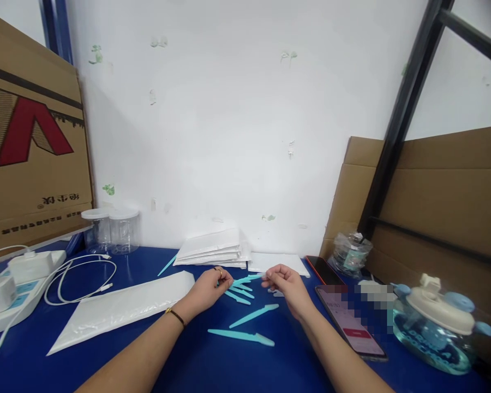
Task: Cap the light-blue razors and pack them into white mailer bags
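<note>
Between my two hands a teal eyebrow razor (251,277) is stretched level above the blue tabletop. My left hand (209,288) pinches its thin handle end. At the blade end, my right hand (284,281) closes thumb and fingers on a small whitish, see-through piece, perhaps a blade cap. Several more teal razors (238,296) fan out just beyond and below my left fingers. Closer to me lie two single razors, a slanted one (253,315) and a nearly level one (241,336). Small pale pieces (275,293) rest under my right hand, partly hidden.
A white padded mailer (123,305) lies left, with stacked mailers (213,248) at the wall and another teal razor (167,266) beside them. Further left are a power strip (22,292), a cable and clear jars (124,232). Two phones (352,322) and a water bottle (433,322) stand right.
</note>
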`<state>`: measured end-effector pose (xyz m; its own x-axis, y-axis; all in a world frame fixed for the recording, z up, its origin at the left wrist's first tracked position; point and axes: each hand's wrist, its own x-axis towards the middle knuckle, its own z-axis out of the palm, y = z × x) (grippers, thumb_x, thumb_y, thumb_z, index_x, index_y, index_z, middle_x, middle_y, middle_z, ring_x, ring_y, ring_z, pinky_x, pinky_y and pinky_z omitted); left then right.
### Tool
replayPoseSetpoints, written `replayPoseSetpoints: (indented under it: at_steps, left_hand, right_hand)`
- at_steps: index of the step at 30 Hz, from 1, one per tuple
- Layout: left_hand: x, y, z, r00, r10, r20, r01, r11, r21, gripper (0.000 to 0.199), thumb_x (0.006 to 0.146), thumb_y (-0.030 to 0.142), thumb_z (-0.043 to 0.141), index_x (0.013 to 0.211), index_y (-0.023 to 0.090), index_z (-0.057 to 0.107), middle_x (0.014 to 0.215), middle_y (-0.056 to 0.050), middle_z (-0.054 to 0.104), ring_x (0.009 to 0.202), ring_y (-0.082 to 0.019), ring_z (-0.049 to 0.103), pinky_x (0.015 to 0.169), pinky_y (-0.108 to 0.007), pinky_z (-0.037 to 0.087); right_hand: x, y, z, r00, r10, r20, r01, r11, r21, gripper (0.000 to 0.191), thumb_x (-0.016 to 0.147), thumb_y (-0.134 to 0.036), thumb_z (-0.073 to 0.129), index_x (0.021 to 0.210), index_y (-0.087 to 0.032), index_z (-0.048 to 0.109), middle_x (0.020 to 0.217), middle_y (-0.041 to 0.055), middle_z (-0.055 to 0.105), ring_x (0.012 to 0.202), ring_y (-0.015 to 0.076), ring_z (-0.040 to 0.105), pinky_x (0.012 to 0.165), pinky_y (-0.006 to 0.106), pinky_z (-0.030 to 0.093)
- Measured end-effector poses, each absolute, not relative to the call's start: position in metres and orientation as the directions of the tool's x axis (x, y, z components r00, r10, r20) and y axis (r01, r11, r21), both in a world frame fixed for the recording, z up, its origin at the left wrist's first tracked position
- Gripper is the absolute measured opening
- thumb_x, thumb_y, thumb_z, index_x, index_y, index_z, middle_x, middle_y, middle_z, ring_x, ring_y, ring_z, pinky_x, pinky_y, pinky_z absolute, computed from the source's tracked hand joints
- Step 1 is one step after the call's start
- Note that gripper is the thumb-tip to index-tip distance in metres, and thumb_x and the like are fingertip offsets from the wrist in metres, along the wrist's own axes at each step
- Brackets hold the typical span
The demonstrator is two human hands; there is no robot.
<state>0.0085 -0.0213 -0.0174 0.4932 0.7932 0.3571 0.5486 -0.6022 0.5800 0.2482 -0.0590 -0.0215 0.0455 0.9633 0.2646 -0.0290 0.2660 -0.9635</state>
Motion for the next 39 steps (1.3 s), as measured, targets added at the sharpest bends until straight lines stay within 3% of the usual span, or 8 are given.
replayPoseSetpoints:
  at_steps: [9,12,15,21,26,28,32,39]
  left_hand:
    - [0.013,-0.029,-0.02,0.599,0.768,0.226,0.552,-0.601,0.578,0.029,0.082,0.039,0.046,0.073,0.017,0.061,0.078,-0.001,0.061,0.07,-0.013,0.053,0.062,-0.022,0.038]
    - [0.014,-0.032,-0.022,0.686,0.716,0.132,0.529,-0.615,0.585,0.028,0.082,0.038,0.046,0.073,0.018,0.063,0.077,0.0,0.062,0.071,-0.013,0.054,0.061,-0.02,0.038]
    - [0.014,-0.032,-0.024,0.722,0.689,0.066,0.536,-0.617,0.576,0.025,0.081,0.039,0.049,0.084,0.021,0.065,0.077,0.001,0.062,0.069,-0.013,0.055,0.058,-0.02,0.038]
    - [0.004,-0.022,-0.023,0.646,0.719,0.257,0.684,-0.695,0.223,0.019,0.08,0.028,0.055,0.096,0.028,0.064,0.101,-0.001,0.062,0.092,-0.019,0.056,0.079,-0.029,0.036]
    - [0.001,-0.02,-0.018,0.68,0.688,0.254,0.701,-0.711,0.053,0.012,0.083,0.03,0.054,0.085,0.023,0.063,0.089,-0.002,0.064,0.087,-0.019,0.055,0.074,-0.029,0.034]
    - [0.004,-0.022,-0.017,0.7,0.663,0.265,0.693,-0.721,-0.025,0.014,0.085,0.027,0.051,0.079,0.02,0.062,0.081,-0.003,0.064,0.082,-0.018,0.056,0.072,-0.029,0.033]
    - [0.012,-0.026,-0.016,0.709,0.651,0.273,0.701,-0.694,-0.164,0.02,0.086,0.02,0.043,0.074,0.017,0.058,0.072,-0.004,0.062,0.072,-0.017,0.056,0.067,-0.03,0.033]
    - [0.013,-0.028,-0.012,0.692,0.659,0.294,0.703,-0.708,-0.069,0.017,0.085,0.02,0.043,0.075,0.018,0.057,0.076,-0.002,0.063,0.073,-0.016,0.058,0.066,-0.028,0.033]
  right_hand:
    - [0.252,-0.06,-0.018,-0.146,0.964,0.222,0.13,0.241,-0.962,0.029,0.072,-0.043,0.067,0.075,-0.015,0.061,0.069,0.0043,0.069,0.055,0.0133,0.06,0.054,0.023,0.04]
    - [0.28,-0.054,-0.014,-0.058,0.953,0.298,0.383,0.297,-0.875,0.027,0.074,-0.043,0.062,0.075,-0.016,0.063,0.07,0.003,0.066,0.052,0.0118,0.054,0.053,0.024,0.04]
    - [0.307,-0.05,-0.015,-0.06,0.932,0.358,0.708,0.292,-0.643,0.016,0.073,-0.032,0.061,0.068,-0.016,0.065,0.067,0.0027,0.064,0.058,0.0141,0.054,0.055,0.025,0.04]
    - [0.311,-0.048,-0.029,-0.223,0.949,0.223,0.865,0.298,-0.403,0.012,0.065,-0.016,0.061,0.074,-0.019,0.068,0.078,0.0036,0.066,0.069,0.0163,0.058,0.06,0.023,0.039]
    - [0.293,-0.05,-0.033,-0.211,0.949,0.235,0.929,0.269,-0.255,0.009,0.065,-0.012,0.057,0.066,-0.018,0.063,0.075,0.0043,0.065,0.068,0.0164,0.057,0.058,0.023,0.035]
    - [0.288,-0.052,-0.031,-0.228,0.938,0.263,0.914,0.299,-0.275,0.009,0.065,-0.011,0.055,0.067,-0.018,0.06,0.074,0.0032,0.063,0.066,0.0151,0.055,0.058,0.022,0.034]
    - [0.28,-0.057,-0.026,-0.293,0.907,0.301,0.757,0.413,-0.507,0.009,0.079,-0.018,0.049,0.079,-0.019,0.058,0.067,-0.0013,0.057,0.058,0.0111,0.048,0.054,0.02,0.034]
    - [0.267,-0.057,-0.027,-0.335,0.908,0.253,0.591,0.412,-0.694,0.013,0.083,-0.027,0.051,0.083,-0.018,0.06,0.066,-0.0016,0.057,0.057,0.0109,0.051,0.051,0.02,0.036]
